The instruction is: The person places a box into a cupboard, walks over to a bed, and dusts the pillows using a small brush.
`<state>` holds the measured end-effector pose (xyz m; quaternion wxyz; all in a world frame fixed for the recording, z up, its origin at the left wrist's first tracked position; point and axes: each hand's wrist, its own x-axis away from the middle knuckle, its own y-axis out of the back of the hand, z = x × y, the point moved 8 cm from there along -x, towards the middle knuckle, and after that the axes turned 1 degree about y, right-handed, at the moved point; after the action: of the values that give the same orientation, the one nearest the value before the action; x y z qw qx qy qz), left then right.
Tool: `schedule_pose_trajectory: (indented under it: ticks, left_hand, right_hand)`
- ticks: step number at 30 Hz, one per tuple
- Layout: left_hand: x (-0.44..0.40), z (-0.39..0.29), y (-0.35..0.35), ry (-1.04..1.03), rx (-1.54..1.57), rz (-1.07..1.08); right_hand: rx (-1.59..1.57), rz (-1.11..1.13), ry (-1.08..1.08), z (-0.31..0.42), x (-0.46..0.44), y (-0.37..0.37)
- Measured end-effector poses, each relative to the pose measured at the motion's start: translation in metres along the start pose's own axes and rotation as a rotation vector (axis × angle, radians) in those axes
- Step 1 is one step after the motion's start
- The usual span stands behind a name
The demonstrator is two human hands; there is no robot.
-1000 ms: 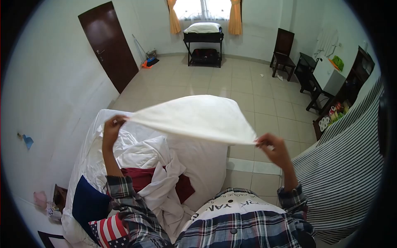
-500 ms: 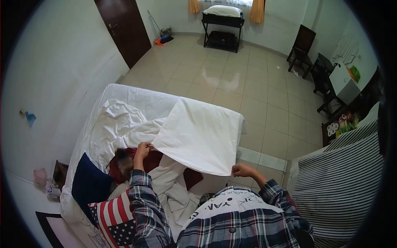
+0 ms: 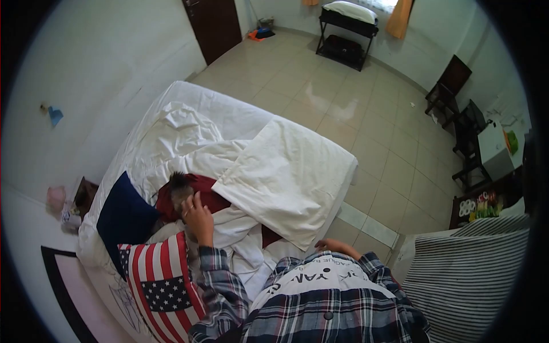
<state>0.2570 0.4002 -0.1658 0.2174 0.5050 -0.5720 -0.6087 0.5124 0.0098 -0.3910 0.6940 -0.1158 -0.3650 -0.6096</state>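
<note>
A white cloth [image 3: 280, 177] lies spread flat on the bed [image 3: 229, 111], its near corner close to the bed's right edge. My left hand [image 3: 197, 214] is raised with fingers apart, over or beside a brown furry thing [image 3: 180, 188] that it partly hides; whether they touch is unclear. Dark red fabric [image 3: 210, 191] lies around that furry thing. My right hand [image 3: 331, 246] is near my waist by the bed's edge, off the cloth, its fingers partly hidden. Rumpled white bedding [image 3: 189, 131] covers the bed's left part.
A navy pillow [image 3: 127, 214] and a flag-patterned pillow [image 3: 163, 286] lie at the left. A striped curtain or cloth [image 3: 463, 280] hangs at the right. Beyond the tiled floor [image 3: 320, 103] stand a black rack [image 3: 346, 34], a chair [image 3: 449, 83] and a white box-like fridge [image 3: 497, 148].
The white cloth came down from the air onto the bed, and both hands have let go of it. My left hand moved left toward the furry thing. The view has tilted down and turned left.
</note>
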Motion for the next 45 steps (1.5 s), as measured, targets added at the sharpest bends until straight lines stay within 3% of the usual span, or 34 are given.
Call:
schedule_pose_trajectory:
  ticks: [4, 7, 10, 13, 16, 19, 22, 24, 25, 27, 30, 31, 32, 34, 35, 36, 38, 39, 41, 43, 45]
  left_hand:
    - [0.114, 0.107, -0.014, 0.614, -0.282, -0.057]
    - [0.187, 0.145, -0.060, 0.786, 0.082, 0.251]
    - [0.206, 0.159, -0.074, 0.687, 0.128, 0.261]
    - [0.194, 0.125, -0.043, 0.752, 0.274, 0.070]
    - [0.198, 0.095, -0.067, 0.663, 0.156, 0.245]
    - [0.206, 0.105, -0.106, 0.657, 0.310, 0.223]
    - [0.201, 0.078, -0.110, 0.717, 0.681, 0.090]
    - [0.180, -0.005, -0.061, 0.842, 1.029, 0.090]
    - [0.173, -0.042, -0.049, 0.825, 1.042, 0.055]
    - [0.168, -0.106, -0.059, 0.701, 1.056, 0.035]
    - [0.154, -0.243, -0.065, 0.520, 1.227, 0.227]
    - [0.160, -0.280, -0.090, 0.469, 1.356, 0.332]
    - [0.164, -0.323, -0.100, 0.323, 1.288, 0.385]
    - [0.178, -0.376, -0.139, 0.258, 1.277, 0.765]
    - [0.195, -0.394, -0.161, 0.333, 1.319, 1.099]
    - [0.193, -0.402, -0.162, 0.273, 1.239, 0.987]
    - [0.205, -0.411, -0.184, -0.037, 1.133, 0.826]
    - [0.203, -0.404, -0.179, 0.021, 1.053, 0.871]
    - [0.199, -0.390, -0.165, 0.127, 0.887, 0.967]
    - [0.235, -0.333, -0.204, 0.357, 0.705, 0.542]
    - [0.290, -0.258, -0.230, 0.703, 0.410, 0.343]
  right_hand:
    - [-0.115, -0.318, 0.034, -0.049, -0.004, 0.021]
    - [-0.259, -0.389, -0.099, -0.044, 0.006, 0.029]
    - [-0.272, -0.368, -0.150, -0.035, 0.014, 0.029]
    - [-0.149, -0.249, -0.075, -0.040, -0.005, 0.021]
    - [-0.023, -0.208, 0.070, -0.029, -0.021, 0.031]
    - [-0.001, -0.215, 0.154, 0.008, -0.027, 0.054]
    - [-0.042, -0.258, 0.246, 0.045, -0.017, 0.090]
    - [-0.098, -0.253, 0.326, 0.062, -0.007, 0.110]
    - [-0.134, -0.230, 0.371, 0.071, -0.003, 0.118]
    - [-0.265, -0.135, 0.419, 0.094, 0.012, 0.131]
    - [-0.540, 0.069, 0.439, 0.136, 0.042, 0.141]
    - [-0.623, 0.129, 0.450, 0.143, 0.047, 0.144]
    - [-0.704, 0.192, 0.458, 0.145, 0.049, 0.148]
    - [-0.572, 0.014, 0.442, 0.118, 0.033, 0.171]
    - [-0.504, -0.072, 0.434, 0.102, 0.022, 0.182]
    - [-0.585, -0.088, 0.344, 0.074, 0.012, 0.188]
    - [-0.728, -0.108, 0.237, 0.027, 0.006, 0.198]
    - [-0.798, -0.117, 0.180, 0.004, 0.002, 0.202]
    - [-0.588, -0.346, 0.032, -0.053, -0.010, 0.230]
    - [-0.380, -0.485, 0.144, -0.105, -0.034, 0.258]
    - [-0.301, -0.586, 0.199, -0.134, -0.044, 0.268]
